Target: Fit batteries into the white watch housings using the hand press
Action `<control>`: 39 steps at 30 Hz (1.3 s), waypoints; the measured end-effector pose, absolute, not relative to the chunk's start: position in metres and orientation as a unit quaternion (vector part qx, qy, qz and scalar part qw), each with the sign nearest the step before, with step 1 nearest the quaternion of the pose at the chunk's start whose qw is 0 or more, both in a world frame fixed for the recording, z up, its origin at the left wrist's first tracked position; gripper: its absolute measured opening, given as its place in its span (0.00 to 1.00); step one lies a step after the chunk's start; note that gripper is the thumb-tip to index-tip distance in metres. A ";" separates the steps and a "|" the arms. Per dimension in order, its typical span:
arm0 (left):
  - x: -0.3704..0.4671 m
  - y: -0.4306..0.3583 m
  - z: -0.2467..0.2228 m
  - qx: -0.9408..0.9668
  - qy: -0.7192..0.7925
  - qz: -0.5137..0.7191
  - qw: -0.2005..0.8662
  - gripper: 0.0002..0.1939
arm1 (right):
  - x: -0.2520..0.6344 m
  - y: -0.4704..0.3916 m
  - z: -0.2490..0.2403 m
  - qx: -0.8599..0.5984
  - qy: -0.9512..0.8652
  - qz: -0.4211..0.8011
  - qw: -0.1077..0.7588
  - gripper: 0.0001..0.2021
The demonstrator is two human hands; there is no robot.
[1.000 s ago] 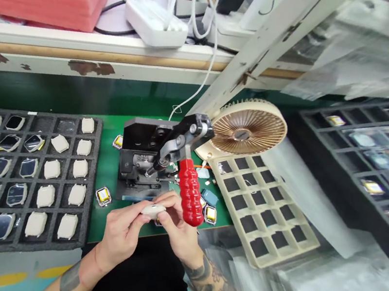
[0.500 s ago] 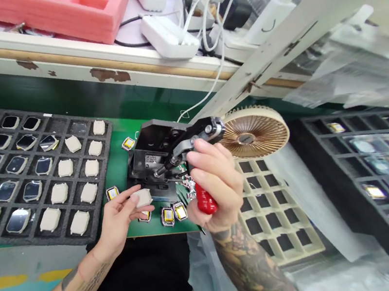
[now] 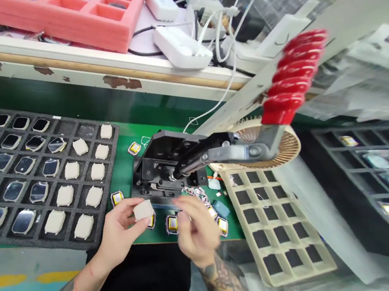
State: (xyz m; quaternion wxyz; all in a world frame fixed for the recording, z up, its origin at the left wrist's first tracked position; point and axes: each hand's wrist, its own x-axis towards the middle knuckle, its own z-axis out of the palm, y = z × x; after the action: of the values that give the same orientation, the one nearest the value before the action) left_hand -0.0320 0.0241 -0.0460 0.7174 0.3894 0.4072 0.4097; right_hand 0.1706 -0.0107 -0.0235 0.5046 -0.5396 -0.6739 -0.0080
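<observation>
My left hand [image 3: 121, 228] pinches a beige watch case [image 3: 143, 210] between thumb and fingers, just in front of a black hand press [image 3: 158, 176]. The press's lever, tipped with a ribbed red grip [image 3: 294, 78], is raised to the upper right. To the right of the watch case, my right hand [image 3: 198, 231] is slightly blurred, its fingers loosely bent and apart, with nothing visible in them. Small watch modules with yellow-edged centres [image 3: 172, 224] lie on the green mat [image 3: 118, 165] around and partly behind both hands.
A dark foam tray [image 3: 104, 167] at left holds dark-screened watches and beige cases. A cream compartment tray [image 3: 280, 279] and a round fan [image 3: 286, 145] stand at right, before another black tray [image 3: 344, 161]. Above is a shelf with a pink foam tray [image 3: 102, 32] and white adapters [image 3: 182, 49].
My right hand has let go of the red lever grip and come down beside my left hand. The lever has swung up to the right. My left hand still holds the watch case.
</observation>
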 end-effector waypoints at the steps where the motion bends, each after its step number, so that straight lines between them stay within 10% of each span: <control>1: -0.033 0.024 -0.047 0.418 0.416 0.411 0.695 0.19 | 0.170 -0.017 -0.038 -0.562 -0.687 0.016 0.460 0.20; 9: -0.039 0.018 -0.045 0.635 0.432 0.409 0.492 0.18 | 0.172 0.026 -0.072 -0.650 -0.716 0.112 0.230 0.28; 24: 0.026 0.059 -0.041 0.828 0.487 0.154 0.232 0.17 | 0.201 -0.057 -0.047 -0.633 -0.642 0.124 0.413 0.26; 31: 0.019 0.058 -0.027 0.832 0.466 0.140 0.265 0.15 | 0.198 -0.056 -0.047 -0.629 -0.638 0.089 0.435 0.29; 34: 0.004 0.035 -0.015 0.754 0.410 0.234 0.457 0.27 | 0.181 -0.048 -0.044 -0.588 -0.660 0.058 0.464 0.33; 39: -0.020 0.016 -0.007 0.483 0.432 0.410 0.641 0.16 | 0.167 -0.017 -0.015 -0.484 -0.744 0.010 0.461 0.35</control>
State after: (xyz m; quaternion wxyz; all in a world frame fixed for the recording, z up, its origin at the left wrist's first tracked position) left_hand -0.0204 0.0160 -0.0073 0.6415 0.4831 0.4320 0.4105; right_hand 0.1674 -0.0172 -0.0148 0.4614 -0.4838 -0.7436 0.0095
